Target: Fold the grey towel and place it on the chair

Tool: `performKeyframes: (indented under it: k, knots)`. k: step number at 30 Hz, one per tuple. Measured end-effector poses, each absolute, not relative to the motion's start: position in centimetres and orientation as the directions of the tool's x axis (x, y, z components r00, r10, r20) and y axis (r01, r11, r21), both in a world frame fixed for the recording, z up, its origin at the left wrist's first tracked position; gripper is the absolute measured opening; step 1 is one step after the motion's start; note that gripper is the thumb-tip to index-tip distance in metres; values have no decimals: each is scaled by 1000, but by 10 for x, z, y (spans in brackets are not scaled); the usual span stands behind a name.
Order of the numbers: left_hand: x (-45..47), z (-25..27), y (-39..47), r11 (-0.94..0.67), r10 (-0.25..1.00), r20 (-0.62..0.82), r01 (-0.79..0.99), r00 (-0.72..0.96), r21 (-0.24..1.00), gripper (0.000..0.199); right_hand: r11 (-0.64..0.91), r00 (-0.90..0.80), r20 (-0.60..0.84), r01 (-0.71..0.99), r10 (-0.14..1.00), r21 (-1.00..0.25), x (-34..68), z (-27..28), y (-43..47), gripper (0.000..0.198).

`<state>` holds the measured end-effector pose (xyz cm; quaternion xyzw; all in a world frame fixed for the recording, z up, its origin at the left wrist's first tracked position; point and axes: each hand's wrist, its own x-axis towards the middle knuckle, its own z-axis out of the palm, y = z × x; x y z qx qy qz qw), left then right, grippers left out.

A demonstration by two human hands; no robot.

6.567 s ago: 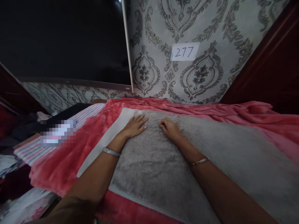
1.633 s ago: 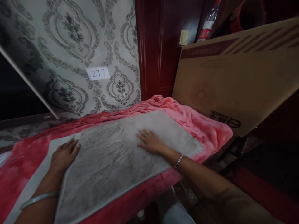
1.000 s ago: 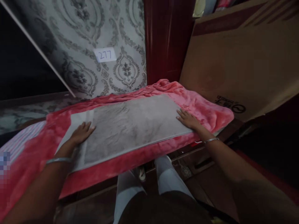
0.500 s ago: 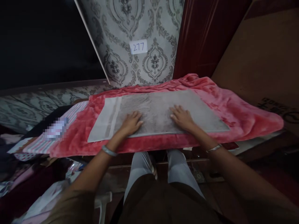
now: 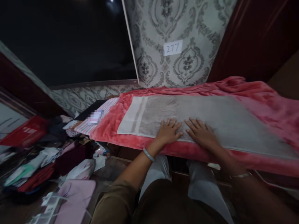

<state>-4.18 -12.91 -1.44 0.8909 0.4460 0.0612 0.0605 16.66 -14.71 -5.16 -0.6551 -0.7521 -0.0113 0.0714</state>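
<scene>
Gray towel (image 5: 210, 112), where've you got it?

Lying flat on the red blanket (image 5: 112, 124), white banded end (image 5: 130, 115) off to my left.

Cool, and what are you doing with it?

My left hand (image 5: 167, 132) and right hand (image 5: 202, 133) are palm-down on it by the near edge, spread out, not clamped on anything. They're side by side, apart. Paper note (image 5: 173, 47) reading 277 on the patterned wall (image 5: 163, 76) behind.

Brown top (image 5: 168, 202), pale trousers (image 5: 156, 170), two wrist bangles (image 5: 148, 155)
</scene>
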Motion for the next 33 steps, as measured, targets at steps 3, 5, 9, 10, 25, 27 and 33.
performKeyframes:
  k: [3, 5, 9, 10, 25, 27, 33]
  knots:
    - [-62, -12, -128, -564, 825, 49, 813, 563, 146, 67, 141, -132, 123, 988, 984, -66, 166, -57, -145, 62]
    - [-86, -11, -128, -497, 868, 58, 858, 494, 128, 68, 140, -132, 128, 988, 983, -60, 165, -59, -146, 62]
    - [-143, -10, -126, -322, 947, 57, 940, 318, 111, 67, 137, -127, 157, 989, 980, -54, 165, -60, -148, 62]
    - [-156, -11, -125, -286, 958, 48, 952, 282, 105, 68, 135, -125, 160, 989, 979, -54, 165, -61, -148, 63]
    - [-289, 2, -108, 79, 980, 160, 974, -114, 211, 45, 153, -145, 181, 988, 973, -29, 166, -59, -154, 64]
    - [-296, 3, -111, 145, 963, 184, 954, -197, 264, 37, 162, -156, 174, 987, 972, -22, 166, -59, -154, 64]
    - [-299, 3, -103, 227, 953, 117, 912, -280, 341, 24, 149, -143, 166, 989, 976, -24, 164, -55, -155, 63]
